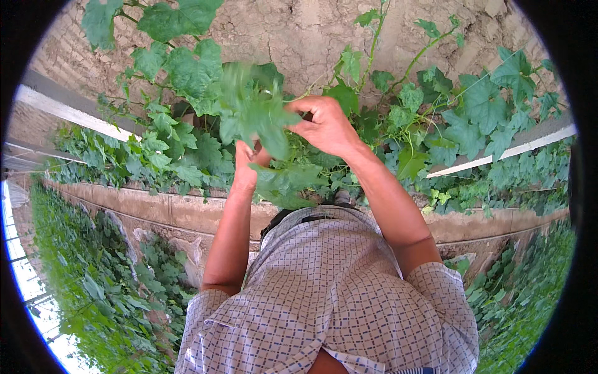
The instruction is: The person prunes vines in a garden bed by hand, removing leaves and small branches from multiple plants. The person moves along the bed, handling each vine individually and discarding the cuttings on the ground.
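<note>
A leafy vine shoot (254, 112), blurred by motion, stands between my two hands in front of my body. My right hand (324, 125) reaches in from the right, its thumb and forefinger pinched at the edge of the blurred leaves. Below and to the left, my left hand (248, 159) is curled close under the same leaves. They cover part of its fingers, so its grip is hard to make out. A large green leaf (289, 182) spreads below the hands, near my shirt.
Broad-leaved vines (191, 70) climb at the upper left, and more shoots (411, 107) rise at the right beside a thin string (486, 75). Cracked earth (299, 42) lies beyond. A pale-edged ledge (79, 112) runs behind the plants. Dense foliage (88, 280) fills the lower left.
</note>
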Available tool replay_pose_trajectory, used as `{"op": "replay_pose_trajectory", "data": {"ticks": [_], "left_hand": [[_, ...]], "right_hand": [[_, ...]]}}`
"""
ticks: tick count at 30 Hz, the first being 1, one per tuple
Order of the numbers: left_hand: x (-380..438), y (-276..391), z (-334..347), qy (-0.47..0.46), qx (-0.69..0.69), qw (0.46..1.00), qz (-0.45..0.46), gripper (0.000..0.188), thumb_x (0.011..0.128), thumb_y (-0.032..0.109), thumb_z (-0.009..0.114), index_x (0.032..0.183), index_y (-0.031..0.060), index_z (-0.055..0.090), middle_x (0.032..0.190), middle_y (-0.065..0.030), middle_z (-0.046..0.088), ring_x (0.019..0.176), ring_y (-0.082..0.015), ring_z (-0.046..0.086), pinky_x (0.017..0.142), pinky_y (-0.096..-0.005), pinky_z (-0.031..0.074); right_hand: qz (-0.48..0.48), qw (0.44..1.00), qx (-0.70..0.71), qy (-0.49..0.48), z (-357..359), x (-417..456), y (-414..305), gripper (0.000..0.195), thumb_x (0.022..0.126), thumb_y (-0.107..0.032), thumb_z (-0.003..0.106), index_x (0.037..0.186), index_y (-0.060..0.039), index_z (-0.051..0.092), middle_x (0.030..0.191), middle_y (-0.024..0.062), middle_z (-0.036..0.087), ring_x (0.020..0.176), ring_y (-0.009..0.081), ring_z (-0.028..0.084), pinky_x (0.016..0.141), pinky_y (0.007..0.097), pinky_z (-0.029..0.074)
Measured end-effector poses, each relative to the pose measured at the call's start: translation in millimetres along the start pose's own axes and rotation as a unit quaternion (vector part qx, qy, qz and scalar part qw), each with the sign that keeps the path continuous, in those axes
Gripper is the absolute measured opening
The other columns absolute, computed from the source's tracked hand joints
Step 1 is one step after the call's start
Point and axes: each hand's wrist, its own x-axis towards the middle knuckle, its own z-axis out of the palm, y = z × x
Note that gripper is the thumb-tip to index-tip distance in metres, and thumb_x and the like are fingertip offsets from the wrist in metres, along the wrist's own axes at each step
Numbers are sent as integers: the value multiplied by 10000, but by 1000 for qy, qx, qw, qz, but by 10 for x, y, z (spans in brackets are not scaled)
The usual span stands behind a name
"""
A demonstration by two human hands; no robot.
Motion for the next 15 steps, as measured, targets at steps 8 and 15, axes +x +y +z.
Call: {"op": "replay_pose_trajectory", "data": {"ticks": [8,15], "left_hand": [[-105,88,129,-18,-104,994,3,100,986,33,678,1085,27,692,877,-27,692,734,-110,645,647,-279,534],[-140,89,175,10,-164,986,-12,123,976,2,667,1092,13,706,907,-63,726,718,-145,659,624,-309,543]], "right_hand": [[27,999,24,5,55,-15,-78,121,904,-108,773,936,7,753,829,82,719,724,117,649,630,316,516],[28,1000,8,5,68,-19,-95,106,901,-95,771,927,7,756,827,75,728,726,109,669,627,303,535]]}}
